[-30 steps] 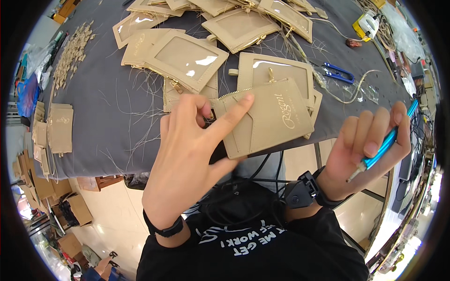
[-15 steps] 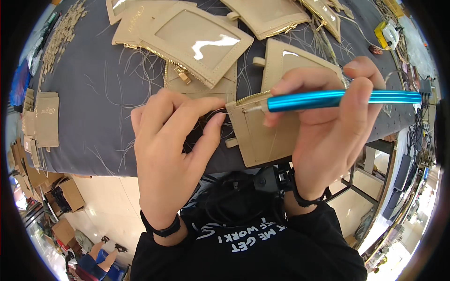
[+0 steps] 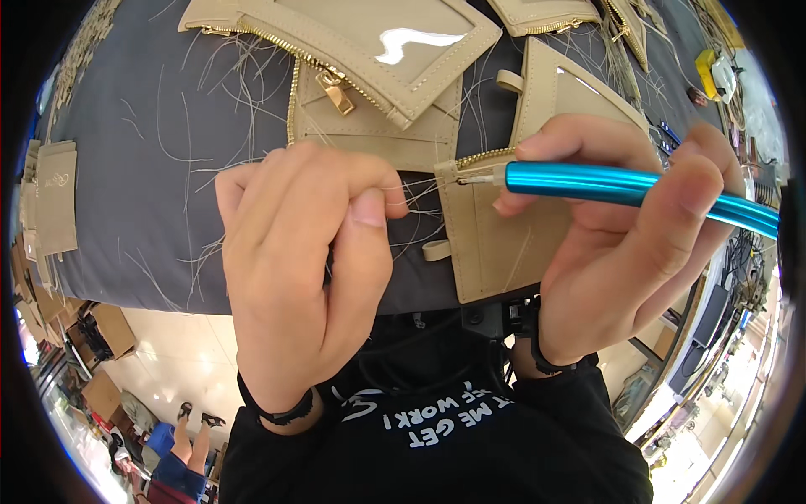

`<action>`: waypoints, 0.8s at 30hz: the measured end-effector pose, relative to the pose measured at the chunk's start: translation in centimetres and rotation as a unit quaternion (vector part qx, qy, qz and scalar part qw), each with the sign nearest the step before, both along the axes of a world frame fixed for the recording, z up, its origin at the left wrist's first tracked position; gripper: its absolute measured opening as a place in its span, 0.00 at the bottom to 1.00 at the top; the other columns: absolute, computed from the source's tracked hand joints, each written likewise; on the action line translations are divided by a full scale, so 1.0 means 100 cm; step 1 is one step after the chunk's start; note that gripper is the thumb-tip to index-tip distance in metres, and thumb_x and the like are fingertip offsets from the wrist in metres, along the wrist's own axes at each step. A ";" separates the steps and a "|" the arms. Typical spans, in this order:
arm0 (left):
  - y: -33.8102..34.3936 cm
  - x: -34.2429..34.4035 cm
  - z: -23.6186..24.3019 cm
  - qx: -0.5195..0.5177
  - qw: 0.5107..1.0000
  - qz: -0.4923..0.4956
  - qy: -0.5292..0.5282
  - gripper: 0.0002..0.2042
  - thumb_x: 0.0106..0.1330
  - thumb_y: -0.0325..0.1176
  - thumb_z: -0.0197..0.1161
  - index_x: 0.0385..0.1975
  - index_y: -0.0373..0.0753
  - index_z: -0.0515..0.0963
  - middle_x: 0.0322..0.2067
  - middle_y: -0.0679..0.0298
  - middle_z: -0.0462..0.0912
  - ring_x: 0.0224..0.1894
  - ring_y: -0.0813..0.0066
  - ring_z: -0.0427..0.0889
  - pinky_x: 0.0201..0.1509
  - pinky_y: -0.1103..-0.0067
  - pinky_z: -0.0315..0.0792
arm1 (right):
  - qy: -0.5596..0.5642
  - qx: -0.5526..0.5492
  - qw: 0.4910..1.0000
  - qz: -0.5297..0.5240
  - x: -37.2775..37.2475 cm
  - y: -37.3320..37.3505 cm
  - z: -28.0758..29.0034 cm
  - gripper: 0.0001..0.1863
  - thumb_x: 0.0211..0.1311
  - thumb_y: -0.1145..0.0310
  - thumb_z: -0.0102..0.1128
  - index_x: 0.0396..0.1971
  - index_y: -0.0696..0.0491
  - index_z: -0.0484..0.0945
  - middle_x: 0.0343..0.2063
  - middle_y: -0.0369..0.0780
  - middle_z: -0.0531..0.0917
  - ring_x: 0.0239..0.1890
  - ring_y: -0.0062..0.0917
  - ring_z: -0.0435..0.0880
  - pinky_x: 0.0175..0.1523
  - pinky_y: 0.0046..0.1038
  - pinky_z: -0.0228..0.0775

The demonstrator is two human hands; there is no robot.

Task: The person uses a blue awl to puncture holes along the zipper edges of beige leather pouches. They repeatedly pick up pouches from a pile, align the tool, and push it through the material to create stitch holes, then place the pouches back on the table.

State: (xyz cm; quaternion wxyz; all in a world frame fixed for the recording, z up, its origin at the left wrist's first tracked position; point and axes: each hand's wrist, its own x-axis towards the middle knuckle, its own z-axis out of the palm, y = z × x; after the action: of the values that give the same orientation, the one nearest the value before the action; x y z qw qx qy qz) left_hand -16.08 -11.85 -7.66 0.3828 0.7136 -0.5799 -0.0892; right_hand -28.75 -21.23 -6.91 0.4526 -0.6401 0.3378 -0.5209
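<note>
My left hand, with fingers curled and thumb pressed to the index finger, pinches thin pale threads running to a beige card wallet with a gold zipper. My right hand holds a shiny turquoise pen-shaped tool sideways over that wallet, its fine metal tip at the wallet's upper left corner by the threads. More beige window wallets overlap just above, one with a gold zipper pull. Part of the wallet under my right hand is hidden.
A grey padded table bears loose threads, a stack of beige pieces at left and small scraps at upper left. A yellow tape measure lies upper right. Cardboard boxes and another person's legs show below left.
The turquoise tool has swung in from the right to the wallet's corner. My left hand has left the wallet's face and now pinches threads beside it. The view has shifted.
</note>
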 end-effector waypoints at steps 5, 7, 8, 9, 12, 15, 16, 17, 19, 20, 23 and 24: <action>0.001 0.000 0.002 0.003 0.999 -0.014 0.048 0.06 0.58 0.23 0.48 0.27 0.34 0.73 0.22 0.64 0.74 0.27 0.75 0.65 0.37 0.80 0.59 | 0.013 -0.013 1.000 -0.020 0.004 0.001 0.000 0.19 0.69 0.53 0.32 0.40 0.56 0.54 0.20 0.56 0.76 0.10 0.30 0.72 0.19 0.23 0.71; 0.002 0.002 0.002 0.002 0.999 -0.025 0.037 0.06 0.58 0.23 0.48 0.27 0.34 0.73 0.22 0.64 0.74 0.27 0.75 0.65 0.37 0.80 0.59 | 0.026 -0.014 0.999 -0.021 0.002 -0.001 -0.001 0.19 0.68 0.51 0.32 0.39 0.55 0.54 0.20 0.55 0.76 0.10 0.30 0.72 0.19 0.23 0.71; 0.002 0.003 0.002 0.002 0.999 -0.029 0.033 0.06 0.58 0.23 0.48 0.27 0.34 0.73 0.22 0.64 0.74 0.27 0.75 0.65 0.37 0.80 0.59 | 0.031 -0.015 0.999 -0.021 0.002 -0.001 -0.002 0.19 0.68 0.51 0.33 0.39 0.55 0.54 0.21 0.55 0.76 0.11 0.30 0.73 0.19 0.23 0.71; 0.002 0.003 0.002 0.003 0.999 -0.031 0.032 0.05 0.58 0.24 0.48 0.27 0.34 0.73 0.22 0.64 0.74 0.27 0.75 0.65 0.37 0.80 0.59 | 0.033 -0.016 0.999 -0.023 0.002 -0.001 -0.002 0.20 0.68 0.50 0.33 0.38 0.54 0.54 0.21 0.55 0.76 0.11 0.30 0.73 0.20 0.23 0.71; 0.003 0.003 0.002 -0.004 0.999 -0.033 0.031 0.05 0.57 0.25 0.49 0.27 0.34 0.73 0.22 0.64 0.74 0.28 0.75 0.65 0.37 0.80 0.59 | 0.043 -0.020 0.999 -0.022 0.002 -0.001 0.000 0.21 0.67 0.49 0.34 0.36 0.54 0.54 0.20 0.55 0.77 0.11 0.30 0.74 0.19 0.22 0.72; 0.004 0.003 0.001 -0.010 0.999 -0.034 0.031 0.05 0.57 0.25 0.49 0.27 0.34 0.74 0.23 0.64 0.74 0.28 0.75 0.65 0.37 0.80 0.59 | 0.068 -0.040 0.997 -0.005 -0.001 -0.003 0.000 0.21 0.67 0.48 0.34 0.34 0.54 0.54 0.20 0.54 0.77 0.11 0.30 0.74 0.19 0.22 0.72; 0.004 0.003 0.001 -0.010 0.999 -0.035 0.030 0.05 0.57 0.25 0.49 0.27 0.34 0.74 0.23 0.64 0.74 0.28 0.75 0.66 0.37 0.80 0.59 | 0.073 -0.044 0.996 -0.003 -0.001 -0.004 0.000 0.21 0.67 0.48 0.34 0.33 0.54 0.54 0.20 0.54 0.77 0.11 0.29 0.75 0.19 0.22 0.72; 0.004 0.003 0.001 -0.011 0.999 -0.036 0.029 0.06 0.57 0.25 0.49 0.27 0.34 0.74 0.23 0.63 0.75 0.28 0.75 0.66 0.37 0.80 0.59 | 0.077 -0.048 0.996 0.000 -0.001 -0.004 0.000 0.21 0.67 0.48 0.34 0.33 0.54 0.54 0.20 0.54 0.77 0.12 0.29 0.75 0.19 0.22 0.72; 0.004 0.003 0.002 -0.010 0.999 -0.037 0.029 0.06 0.58 0.26 0.49 0.27 0.34 0.74 0.23 0.63 0.75 0.28 0.75 0.66 0.37 0.80 0.59 | 0.077 -0.046 0.996 -0.001 0.000 -0.004 0.001 0.21 0.67 0.48 0.34 0.33 0.54 0.54 0.20 0.54 0.77 0.12 0.29 0.75 0.18 0.22 0.72; 0.004 0.003 0.001 -0.010 0.999 -0.037 0.030 0.06 0.58 0.26 0.49 0.27 0.34 0.74 0.23 0.63 0.75 0.28 0.75 0.66 0.37 0.80 0.59 | 0.077 -0.046 0.996 -0.001 0.000 -0.004 0.001 0.21 0.67 0.48 0.34 0.33 0.54 0.54 0.20 0.54 0.77 0.12 0.29 0.75 0.18 0.22 0.72; 0.004 0.003 0.002 -0.006 0.999 -0.031 0.038 0.06 0.58 0.26 0.49 0.27 0.34 0.74 0.23 0.63 0.75 0.28 0.75 0.66 0.36 0.80 0.60 | 0.070 -0.045 0.997 0.001 0.000 -0.004 0.000 0.20 0.68 0.49 0.34 0.34 0.54 0.55 0.20 0.54 0.77 0.11 0.29 0.75 0.18 0.21 0.72; 0.004 0.002 0.003 0.003 0.999 -0.026 0.044 0.06 0.58 0.26 0.49 0.27 0.34 0.74 0.23 0.63 0.75 0.28 0.75 0.66 0.36 0.80 0.60 | 0.060 -0.040 0.997 -0.004 0.001 -0.003 0.000 0.20 0.68 0.50 0.34 0.34 0.54 0.55 0.20 0.54 0.77 0.11 0.29 0.75 0.18 0.21 0.72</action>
State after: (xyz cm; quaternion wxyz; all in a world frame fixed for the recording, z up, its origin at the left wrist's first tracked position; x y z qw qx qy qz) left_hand -15.86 -11.43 -7.36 0.4036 0.6945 -0.5809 -0.1318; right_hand -28.67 -21.55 -6.91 0.4033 -0.6862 0.3459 -0.4968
